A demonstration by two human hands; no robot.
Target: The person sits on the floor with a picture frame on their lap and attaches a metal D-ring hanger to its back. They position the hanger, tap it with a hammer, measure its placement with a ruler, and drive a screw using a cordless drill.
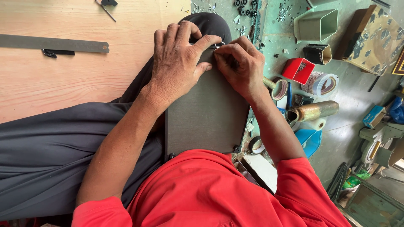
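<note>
A grey backing board [206, 113] rests on my lap against my knee, its far edge under both hands. My left hand [179, 59] presses down on the board's top edge with fingers curled over it. My right hand [237, 63] pinches a small metal ring hanger [219, 44] at the board's top edge, thumb and forefinger closed on it. My dark trousers [54, 147] and red shirt [202, 193] fill the lower view.
A plywood sheet [63, 71] lies at left with a long metal ruler [54, 43] on it. At right on the green floor are a red box [298, 69], tape rolls [322, 83], a brass cylinder [313, 111], a green bin [316, 25] and scattered screws.
</note>
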